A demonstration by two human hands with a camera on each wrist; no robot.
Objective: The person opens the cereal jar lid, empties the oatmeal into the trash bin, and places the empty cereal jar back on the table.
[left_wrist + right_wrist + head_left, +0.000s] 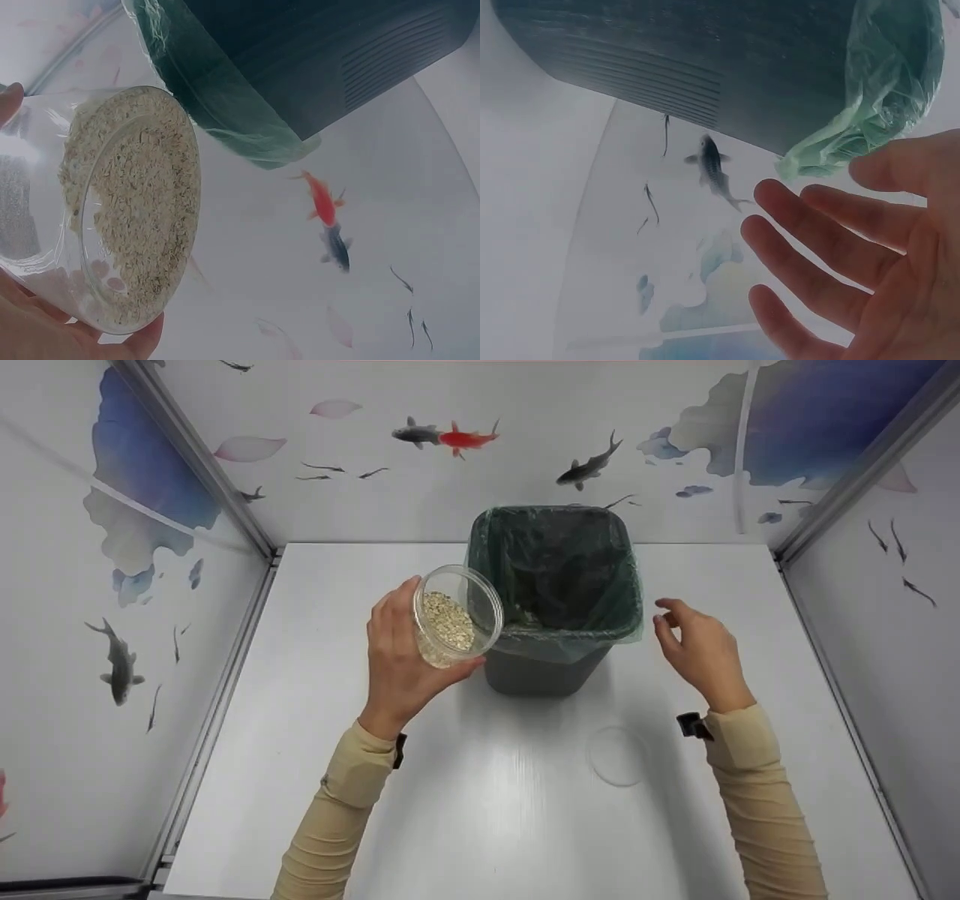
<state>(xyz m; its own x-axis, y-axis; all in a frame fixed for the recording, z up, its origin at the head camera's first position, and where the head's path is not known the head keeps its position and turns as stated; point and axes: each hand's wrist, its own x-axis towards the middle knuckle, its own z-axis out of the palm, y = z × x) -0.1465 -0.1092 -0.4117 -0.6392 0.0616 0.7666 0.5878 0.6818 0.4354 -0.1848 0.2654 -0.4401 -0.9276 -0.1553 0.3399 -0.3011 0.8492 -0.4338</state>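
My left hand (397, 656) grips a clear round jar (459, 611) from its left side, thumb below and fingers around the far wall. Pale flakes, like oats (146, 210), lie in the tilted jar, whose mouth has no lid on it. The jar is beside the left rim of a dark grey trash bin (547, 667) lined with a green plastic bag (634, 607). To the right of the bin, my right hand (701, 652) hovers with fingers loosely bent and nothing in them; in the right wrist view its fingers (810, 232) spread near the bag's edge.
On the white table (480, 825), a clear round lid (617, 756) lies in front of the bin to the right. White walls with painted fish (469, 439) enclose the back and both sides, joined by metal rails (225, 487).
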